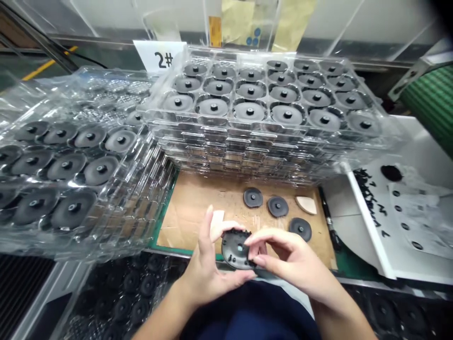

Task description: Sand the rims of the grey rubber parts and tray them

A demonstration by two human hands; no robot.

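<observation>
My left hand (208, 264) is closed around the rim of a dark grey round plastic part (231, 250), low in front of my body. The part is tilted toward me, with small black pegs along its rim and a hole near its middle. At its right edge my right hand (283, 252) has thumb and fingers pinched together. Whatever lies between those fingertips is hidden. Just beyond, a grey disc (252, 197), a second disc (278, 206) and a third disc (300, 229), each with a central stud, lie on the cardboard (198, 198).
Clear plastic trays (247, 123) of similar discs are stacked at the back, and another stack (116, 189) rises on the left. A beige wedge (306, 204) and a dark pen-like tool (328, 217) lie at right. Beside them, a white bin (368, 236) holds small black pieces (370, 193).
</observation>
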